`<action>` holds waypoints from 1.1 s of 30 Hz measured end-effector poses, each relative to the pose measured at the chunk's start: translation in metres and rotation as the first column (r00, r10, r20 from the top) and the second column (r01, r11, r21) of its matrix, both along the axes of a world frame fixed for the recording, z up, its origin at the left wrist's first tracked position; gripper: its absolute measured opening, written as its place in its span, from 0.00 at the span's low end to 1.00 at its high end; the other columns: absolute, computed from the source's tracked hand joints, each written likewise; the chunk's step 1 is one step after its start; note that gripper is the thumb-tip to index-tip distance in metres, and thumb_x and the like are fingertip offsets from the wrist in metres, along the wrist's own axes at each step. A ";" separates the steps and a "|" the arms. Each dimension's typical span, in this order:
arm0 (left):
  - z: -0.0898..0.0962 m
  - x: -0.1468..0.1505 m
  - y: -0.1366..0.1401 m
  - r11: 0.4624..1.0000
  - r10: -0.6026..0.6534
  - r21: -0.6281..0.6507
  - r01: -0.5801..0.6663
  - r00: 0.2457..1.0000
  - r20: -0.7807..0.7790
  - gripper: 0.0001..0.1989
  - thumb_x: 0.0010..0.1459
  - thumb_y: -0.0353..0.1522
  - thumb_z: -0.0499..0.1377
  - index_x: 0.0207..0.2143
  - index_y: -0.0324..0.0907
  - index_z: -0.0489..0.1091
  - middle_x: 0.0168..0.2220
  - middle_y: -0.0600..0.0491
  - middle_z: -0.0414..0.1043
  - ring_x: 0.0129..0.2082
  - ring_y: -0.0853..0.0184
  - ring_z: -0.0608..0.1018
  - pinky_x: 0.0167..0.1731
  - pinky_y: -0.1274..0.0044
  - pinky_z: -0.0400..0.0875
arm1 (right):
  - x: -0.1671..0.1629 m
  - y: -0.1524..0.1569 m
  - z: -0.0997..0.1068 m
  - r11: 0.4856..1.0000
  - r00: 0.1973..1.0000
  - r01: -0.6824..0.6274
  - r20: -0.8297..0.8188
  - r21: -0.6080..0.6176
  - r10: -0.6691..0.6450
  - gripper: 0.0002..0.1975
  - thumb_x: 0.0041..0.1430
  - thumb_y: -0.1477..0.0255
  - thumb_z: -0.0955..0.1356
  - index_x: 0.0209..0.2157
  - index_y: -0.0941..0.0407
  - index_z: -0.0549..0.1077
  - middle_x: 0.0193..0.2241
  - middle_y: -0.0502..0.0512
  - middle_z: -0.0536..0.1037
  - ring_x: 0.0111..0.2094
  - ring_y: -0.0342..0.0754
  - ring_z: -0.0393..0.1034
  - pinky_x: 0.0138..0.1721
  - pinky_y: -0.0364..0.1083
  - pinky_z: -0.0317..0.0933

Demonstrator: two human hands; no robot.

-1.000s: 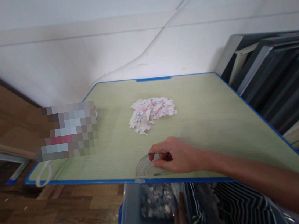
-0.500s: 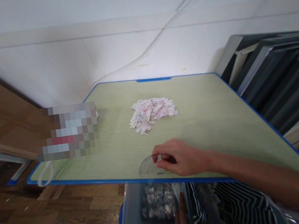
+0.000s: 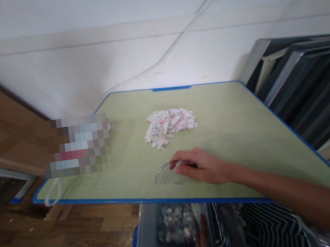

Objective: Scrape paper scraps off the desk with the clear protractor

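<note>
My right hand (image 3: 203, 167) is closed just above the table (image 3: 230, 130), its thumb and fingers pinching the right part of a clear semicircular protractor (image 3: 163, 175). The protractor looks slightly blurred; whether it touches the tabletop I cannot tell. Beyond the hand lies a loose pile of small white and pinkish paper scraps (image 3: 169, 125). My left hand (image 3: 204, 242) is low at the bottom edge, partly in shadow. Its fingers stretch out over a translucent plastic bin (image 3: 149, 244), beside greyish scraps (image 3: 179, 223) seen there.
A pixelated object (image 3: 79, 147) with a white loop handle (image 3: 53, 192) sits at the table's left edge. Brown cardboard (image 3: 2, 126) stands to the left. Dark flat panels (image 3: 310, 90) lean on the right. Striped fabric (image 3: 268, 223) shows below the table edge.
My right hand has moved slightly away from the front edge, and the protractor has shifted with it. My left hand stays by the bin. The camera view has shifted a little.
</note>
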State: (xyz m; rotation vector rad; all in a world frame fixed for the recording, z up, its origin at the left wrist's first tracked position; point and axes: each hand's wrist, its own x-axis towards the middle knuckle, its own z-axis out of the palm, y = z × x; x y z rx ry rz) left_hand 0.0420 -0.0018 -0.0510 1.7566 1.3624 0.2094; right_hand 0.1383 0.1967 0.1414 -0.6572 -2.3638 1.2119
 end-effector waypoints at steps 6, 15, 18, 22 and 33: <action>0.023 0.001 0.008 0.981 0.018 -0.195 -0.007 0.999 0.051 0.36 0.54 0.42 0.58 0.62 0.59 0.45 0.64 0.51 0.51 0.52 0.55 0.72 0.42 0.73 0.74 | 0.004 0.023 -0.008 0.897 0.895 0.442 -0.082 0.030 -0.438 0.10 0.60 0.69 0.60 0.36 0.59 0.68 0.17 0.44 0.60 0.18 0.38 0.51 0.21 0.40 0.47; 0.034 -0.002 0.009 0.970 0.090 -0.231 -0.075 0.994 0.056 0.43 0.53 0.43 0.58 0.64 0.50 0.37 0.60 0.46 0.59 0.49 0.56 0.75 0.41 0.75 0.73 | 0.012 0.035 -0.008 0.895 0.894 0.445 -0.047 -0.007 -0.445 0.09 0.56 0.68 0.61 0.30 0.59 0.67 0.15 0.43 0.57 0.17 0.37 0.50 0.20 0.39 0.46; 0.029 0.000 0.010 0.969 0.103 -0.233 -0.084 0.992 0.071 0.44 0.52 0.42 0.59 0.64 0.52 0.35 0.61 0.48 0.58 0.48 0.57 0.76 0.42 0.75 0.73 | 0.013 0.035 -0.008 0.874 0.870 0.485 -0.087 -0.022 -0.485 0.10 0.57 0.67 0.61 0.32 0.59 0.67 0.16 0.44 0.58 0.17 0.38 0.52 0.20 0.40 0.47; 0.021 0.002 0.009 0.969 0.091 -0.236 -0.067 0.992 0.092 0.43 0.53 0.46 0.57 0.64 0.51 0.36 0.62 0.47 0.56 0.48 0.55 0.75 0.42 0.73 0.73 | 0.014 0.035 -0.005 0.920 0.920 0.393 -0.009 -0.011 -0.393 0.09 0.55 0.68 0.62 0.28 0.59 0.67 0.16 0.44 0.58 0.18 0.38 0.51 0.21 0.40 0.47; 0.008 0.002 0.005 0.975 0.032 -0.220 -0.010 0.995 0.098 0.40 0.52 0.44 0.59 0.63 0.59 0.42 0.64 0.50 0.50 0.51 0.53 0.73 0.43 0.70 0.73 | 0.012 0.034 -0.006 0.927 0.928 0.373 -0.007 0.039 -0.374 0.08 0.56 0.70 0.62 0.27 0.59 0.67 0.17 0.44 0.59 0.18 0.36 0.50 0.20 0.38 0.45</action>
